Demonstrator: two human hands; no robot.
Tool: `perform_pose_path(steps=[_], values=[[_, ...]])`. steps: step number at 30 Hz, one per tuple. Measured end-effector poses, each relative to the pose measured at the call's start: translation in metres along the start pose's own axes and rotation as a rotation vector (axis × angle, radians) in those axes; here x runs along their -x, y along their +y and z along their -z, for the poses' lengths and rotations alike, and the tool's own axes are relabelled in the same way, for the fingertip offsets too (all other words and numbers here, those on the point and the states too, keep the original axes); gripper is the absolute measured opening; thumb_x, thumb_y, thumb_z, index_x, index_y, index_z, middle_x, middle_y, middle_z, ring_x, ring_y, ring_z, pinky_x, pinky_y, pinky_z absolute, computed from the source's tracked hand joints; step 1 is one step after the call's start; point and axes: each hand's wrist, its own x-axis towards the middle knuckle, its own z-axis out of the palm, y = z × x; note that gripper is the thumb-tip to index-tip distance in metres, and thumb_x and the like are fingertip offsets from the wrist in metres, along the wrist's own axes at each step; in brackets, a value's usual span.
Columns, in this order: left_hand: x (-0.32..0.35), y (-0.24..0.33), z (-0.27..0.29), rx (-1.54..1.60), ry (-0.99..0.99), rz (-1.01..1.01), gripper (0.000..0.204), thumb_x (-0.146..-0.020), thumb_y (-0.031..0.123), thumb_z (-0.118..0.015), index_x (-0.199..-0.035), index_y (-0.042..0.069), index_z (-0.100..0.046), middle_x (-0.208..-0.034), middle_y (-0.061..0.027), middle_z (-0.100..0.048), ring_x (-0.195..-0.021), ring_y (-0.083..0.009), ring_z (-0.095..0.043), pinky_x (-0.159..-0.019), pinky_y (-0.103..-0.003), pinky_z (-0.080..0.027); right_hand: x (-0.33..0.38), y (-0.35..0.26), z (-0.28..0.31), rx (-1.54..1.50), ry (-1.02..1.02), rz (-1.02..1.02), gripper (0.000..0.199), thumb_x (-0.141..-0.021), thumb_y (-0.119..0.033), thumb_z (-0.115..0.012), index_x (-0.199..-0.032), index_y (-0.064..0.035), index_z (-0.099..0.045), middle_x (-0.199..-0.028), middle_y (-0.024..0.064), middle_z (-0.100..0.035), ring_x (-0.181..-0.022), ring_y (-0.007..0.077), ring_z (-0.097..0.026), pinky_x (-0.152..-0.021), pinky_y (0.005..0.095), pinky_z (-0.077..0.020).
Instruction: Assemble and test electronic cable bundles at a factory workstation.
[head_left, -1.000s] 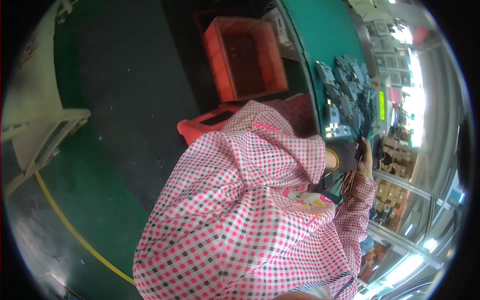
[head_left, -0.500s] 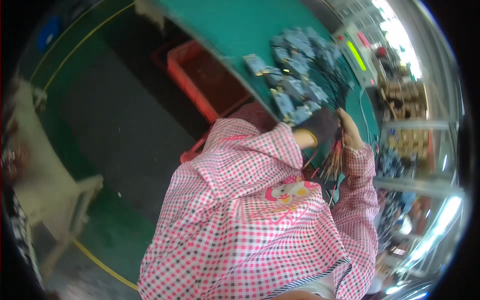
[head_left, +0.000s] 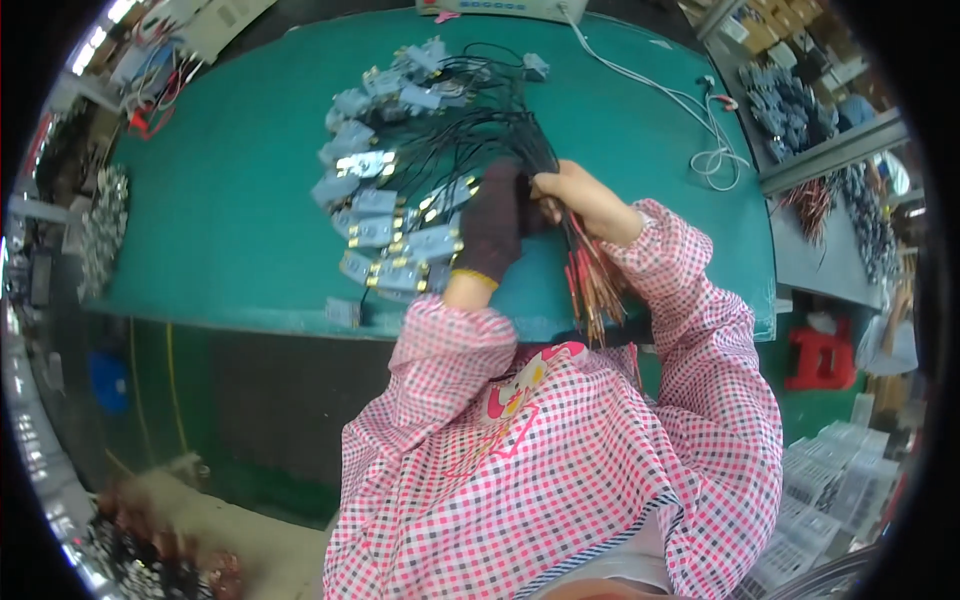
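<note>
A thick bundle of black cables [head_left: 533, 138] lies over the green table, its red and copper-coloured wire ends [head_left: 592, 290] hanging toward the front edge. My right hand [head_left: 588, 198], bare, is closed around this bundle just above the wire ends. Beside it my left hand [head_left: 493, 218], in a dark glove with a yellow cuff, is closed against the same cables; its fingertips are partly hidden. The cables fan out to several grey-blue plastic housings [head_left: 373, 231] with brass-coloured terminals, piled left of my gloved hand. One housing [head_left: 344, 311] sits by the table's front edge.
The green table [head_left: 230, 200] spans the view. An instrument [head_left: 520, 8] stands at its far edge, with a white cable [head_left: 665, 88] running right. Leads with red clips [head_left: 150, 115] are at far left. A red stool [head_left: 820, 355] and white crates [head_left: 830, 480] stand on the right.
My view has swung round, so the table now lies straight ahead. Both hands still hold the cable bundle, and the fanned housings show more fully.
</note>
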Motion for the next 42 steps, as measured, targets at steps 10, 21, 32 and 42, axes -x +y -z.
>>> perform_pose_path(steps=[10,21,32,42], values=[[0.006,-0.046,-0.018,0.31,-0.161,0.017,0.027,-0.085,0.009,-0.055,-0.111,0.002,-0.054,-0.096,-0.0158,-0.061,-0.089,-0.0285,-0.06,-0.075,-0.038,-0.048,0.001,0.022,0.011,-0.009,-0.162,0.179,0.05,-0.076,-0.01,-0.065,-0.119,0.0035,-0.042,-0.074,0.0051,-0.056,-0.055,0.0103,-0.052,-0.046,0.0241,-0.0425],[-0.011,0.038,-0.018,1.422,-0.595,0.551,0.068,-0.09,0.052,-0.044,-0.133,0.0,-0.039,-0.122,-0.0133,-0.051,-0.109,-0.0228,-0.05,-0.091,-0.036,-0.041,0.053,0.047,-0.017,-0.167,0.1,0.272,0.032,-0.078,-0.011,-0.055,-0.094,0.0105,-0.037,-0.063,0.0167,-0.059,-0.054,0.0239,-0.063,-0.045,0.0343,-0.0484],[0.02,0.08,-0.043,1.647,-0.779,0.461,0.045,-0.088,0.029,-0.047,-0.123,0.0,-0.042,-0.112,-0.006,-0.046,-0.101,-0.0189,-0.046,-0.094,-0.038,-0.034,0.109,0.072,-0.032,-0.18,0.444,0.564,0.026,-0.068,-0.015,-0.058,-0.068,0.0108,-0.055,-0.067,0.0225,-0.059,-0.063,0.0326,-0.061,-0.058,0.0404,-0.0471],[0.049,0.12,-0.071,1.345,-0.886,0.262,0.048,-0.088,0.028,-0.049,-0.126,0.001,-0.039,-0.112,-0.007,-0.047,-0.101,-0.0195,-0.046,-0.093,-0.037,-0.035,0.165,0.032,0.012,-0.099,0.239,0.882,0.027,-0.069,-0.01,-0.056,-0.091,0.006,-0.055,-0.083,0.021,-0.062,-0.079,0.0324,-0.061,-0.069,0.0417,-0.0453]])
